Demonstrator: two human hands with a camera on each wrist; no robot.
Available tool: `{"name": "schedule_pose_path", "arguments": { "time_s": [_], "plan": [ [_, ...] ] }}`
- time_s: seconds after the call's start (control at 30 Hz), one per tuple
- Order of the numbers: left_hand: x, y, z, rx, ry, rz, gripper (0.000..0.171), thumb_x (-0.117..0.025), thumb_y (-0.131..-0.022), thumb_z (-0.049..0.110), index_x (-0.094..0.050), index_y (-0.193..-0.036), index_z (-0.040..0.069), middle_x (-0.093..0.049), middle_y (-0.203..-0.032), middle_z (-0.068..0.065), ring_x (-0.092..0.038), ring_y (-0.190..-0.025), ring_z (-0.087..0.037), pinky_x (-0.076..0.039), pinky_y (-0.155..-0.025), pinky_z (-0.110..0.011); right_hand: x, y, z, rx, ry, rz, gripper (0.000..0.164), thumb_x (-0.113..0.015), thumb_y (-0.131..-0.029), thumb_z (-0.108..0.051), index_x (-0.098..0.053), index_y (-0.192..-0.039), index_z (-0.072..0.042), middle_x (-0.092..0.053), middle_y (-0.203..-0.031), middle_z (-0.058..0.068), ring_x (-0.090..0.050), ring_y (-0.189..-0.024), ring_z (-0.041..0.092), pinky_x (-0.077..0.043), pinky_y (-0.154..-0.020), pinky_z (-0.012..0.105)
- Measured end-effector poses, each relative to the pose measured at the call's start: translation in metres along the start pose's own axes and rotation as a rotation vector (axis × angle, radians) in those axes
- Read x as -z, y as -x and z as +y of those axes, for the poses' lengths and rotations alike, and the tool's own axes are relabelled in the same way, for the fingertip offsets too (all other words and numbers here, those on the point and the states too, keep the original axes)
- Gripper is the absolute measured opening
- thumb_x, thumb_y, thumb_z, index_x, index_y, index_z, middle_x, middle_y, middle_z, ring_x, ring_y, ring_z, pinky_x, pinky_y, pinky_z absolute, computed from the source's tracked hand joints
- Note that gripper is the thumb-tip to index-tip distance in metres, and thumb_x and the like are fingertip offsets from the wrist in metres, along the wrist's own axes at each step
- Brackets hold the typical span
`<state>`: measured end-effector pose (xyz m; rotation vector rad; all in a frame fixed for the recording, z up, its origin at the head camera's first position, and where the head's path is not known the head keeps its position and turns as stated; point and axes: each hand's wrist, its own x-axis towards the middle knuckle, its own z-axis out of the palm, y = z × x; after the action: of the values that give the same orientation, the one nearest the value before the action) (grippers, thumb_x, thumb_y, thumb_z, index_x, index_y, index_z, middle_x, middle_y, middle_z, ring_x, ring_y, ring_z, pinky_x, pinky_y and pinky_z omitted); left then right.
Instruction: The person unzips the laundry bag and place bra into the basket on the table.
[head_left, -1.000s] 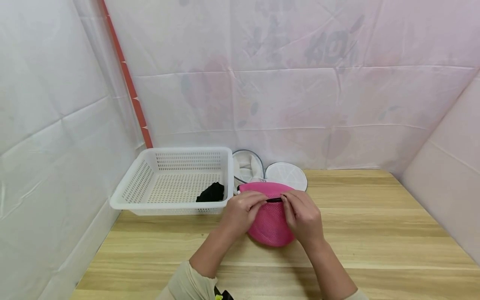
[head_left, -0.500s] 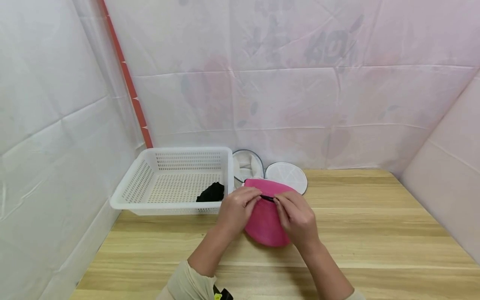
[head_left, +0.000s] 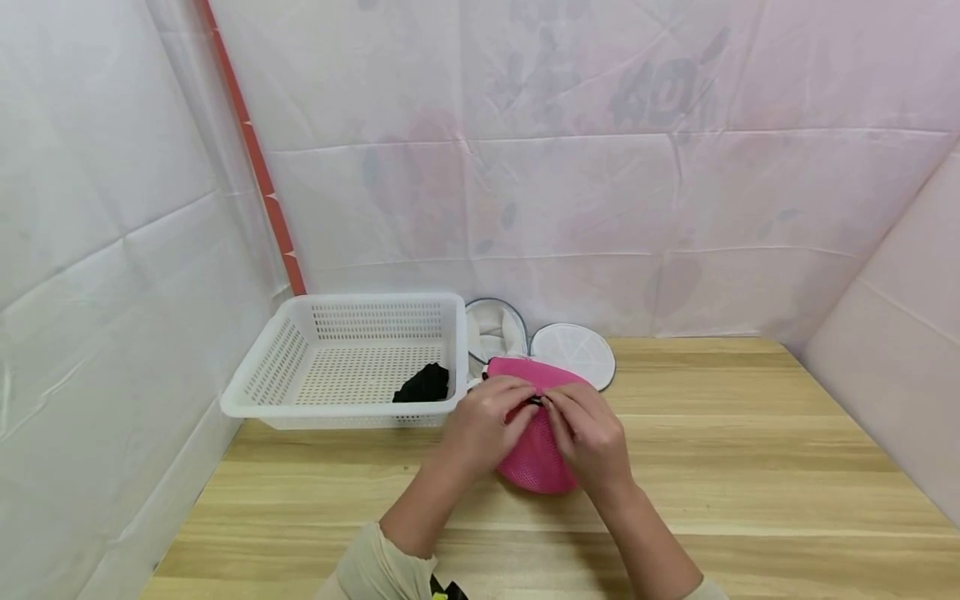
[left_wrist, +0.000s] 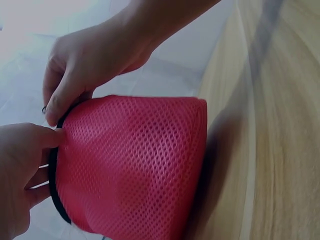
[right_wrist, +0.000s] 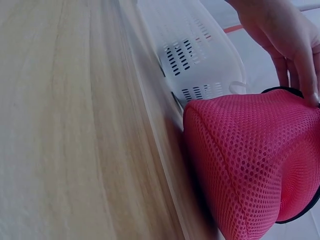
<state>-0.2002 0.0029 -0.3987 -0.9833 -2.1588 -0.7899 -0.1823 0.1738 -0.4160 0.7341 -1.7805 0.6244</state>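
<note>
A pink mesh laundry bag (head_left: 534, 458) with black edging stands on the table in front of me, upright and rounded. My left hand (head_left: 482, 423) pinches the black edging at its top with thumb and fingertips. Close beside it, my right hand (head_left: 596, 435) pinches the same edge, and the fingertips of both hands nearly meet in the head view. From the left wrist view, the black edging (left_wrist: 58, 195) runs along the bag's mouth beneath both hands. In the right wrist view the bag's mesh side (right_wrist: 235, 145) bulges, its mouth partly folded inward.
A white perforated basket (head_left: 341, 410) stands to the left, with a crumpled black cloth (head_left: 423, 384) inside. Behind the bag lie a white round mesh piece (head_left: 573, 354) and a dark-rimmed white one (head_left: 495, 329). White sheeting (head_left: 562, 192) walls the wooden table (head_left: 750, 467).
Both hands have drawn closer together along the black edging, leaving less of it visible between them. The bag has tilted and shifted slightly; the basket and cloth stay put.
</note>
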Motion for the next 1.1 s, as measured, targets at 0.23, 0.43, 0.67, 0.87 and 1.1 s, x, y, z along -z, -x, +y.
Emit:
{"name": "schedule_pose_path", "arguments": {
  "time_s": [0.23, 0.43, 0.67, 0.87, 1.1],
  "plan": [
    [-0.003, 0.001, 0.005, -0.006, -0.037, 0.02, 0.016, -0.076, -0.085, 0.013, -0.077, -0.101, 0.01, -0.073, -0.099, 0.001, -0.067, -0.099, -0.013, -0.054, -0.092, -0.024, -0.001, 0.0, -0.002, 0.014, 0.017, -0.018, 0.027, -0.059, -0.099, -0.017, -0.074, -0.095, 0.005, -0.071, -0.089, 0.012, -0.066, -0.081, 0.025, -0.056, -0.077, 0.032],
    [-0.002, 0.0, 0.002, 0.02, -0.013, 0.006, 0.01, -0.075, -0.087, 0.014, -0.077, -0.097, 0.011, -0.074, -0.095, 0.002, -0.068, -0.094, -0.01, -0.054, -0.088, -0.02, -0.001, -0.001, -0.001, 0.035, 0.021, -0.03, 0.026, -0.058, -0.1, -0.016, -0.074, -0.093, 0.005, -0.071, -0.088, 0.012, -0.065, -0.079, 0.025, -0.056, -0.075, 0.033],
    [-0.002, 0.001, 0.0, 0.021, 0.008, -0.002, 0.008, -0.074, -0.088, 0.015, -0.077, -0.095, 0.013, -0.074, -0.095, 0.003, -0.068, -0.093, -0.009, -0.054, -0.088, -0.02, -0.001, 0.002, 0.001, 0.036, 0.02, -0.038, 0.026, -0.058, -0.099, -0.015, -0.073, -0.094, 0.004, -0.071, -0.089, 0.012, -0.066, -0.08, 0.025, -0.056, -0.077, 0.033],
    [-0.001, 0.001, -0.002, 0.058, 0.044, 0.003, 0.008, -0.076, -0.086, 0.013, -0.077, -0.094, 0.011, -0.074, -0.093, 0.001, -0.069, -0.091, -0.011, -0.056, -0.086, -0.022, 0.002, 0.004, 0.004, 0.016, 0.041, -0.023, 0.028, -0.057, -0.1, -0.017, -0.074, -0.094, 0.005, -0.071, -0.088, 0.013, -0.066, -0.08, 0.027, -0.057, -0.078, 0.035],
    [0.0, 0.0, -0.005, 0.074, 0.072, 0.014, 0.009, -0.076, -0.086, 0.012, -0.077, -0.093, 0.008, -0.074, -0.093, -0.002, -0.069, -0.091, -0.013, -0.056, -0.086, -0.023, 0.004, 0.002, 0.008, 0.008, 0.056, -0.017, 0.027, -0.057, -0.1, -0.016, -0.073, -0.094, 0.006, -0.071, -0.088, 0.014, -0.066, -0.08, 0.027, -0.057, -0.076, 0.036]
  ]
}}
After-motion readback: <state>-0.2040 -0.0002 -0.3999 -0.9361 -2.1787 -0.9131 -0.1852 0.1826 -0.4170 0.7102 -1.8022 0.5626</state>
